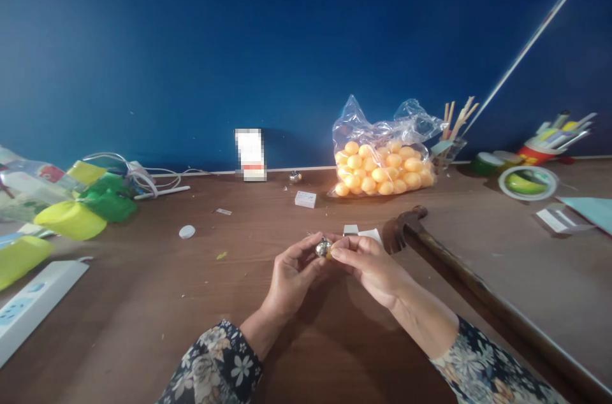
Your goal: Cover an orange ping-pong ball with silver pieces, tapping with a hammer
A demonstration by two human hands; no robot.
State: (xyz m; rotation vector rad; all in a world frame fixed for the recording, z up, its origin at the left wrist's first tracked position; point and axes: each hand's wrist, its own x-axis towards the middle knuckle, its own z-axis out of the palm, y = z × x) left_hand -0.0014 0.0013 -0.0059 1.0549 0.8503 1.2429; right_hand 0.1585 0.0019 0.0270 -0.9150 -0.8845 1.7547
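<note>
Both of my hands meet over the middle of the brown table (143, 302). My left hand (291, 280) and my right hand (370, 267) pinch the same small shiny silver object (323, 248) between their fingertips; a bit of orange shows on it. What exactly it is I cannot make out. Just behind my right hand lie small white pieces (363, 233). A clear plastic bag of orange balls (382, 165) stands further back, to the right of centre.
A dark wooden hammer (459, 276) lies diagonally at the right. A small white box (305, 199), a silver bell (295, 177) and a white cap (187, 232) lie behind. Yellow and green bags (76, 213), a power strip (33, 305), tape rolls (527, 183) and cups of sticks line the edges.
</note>
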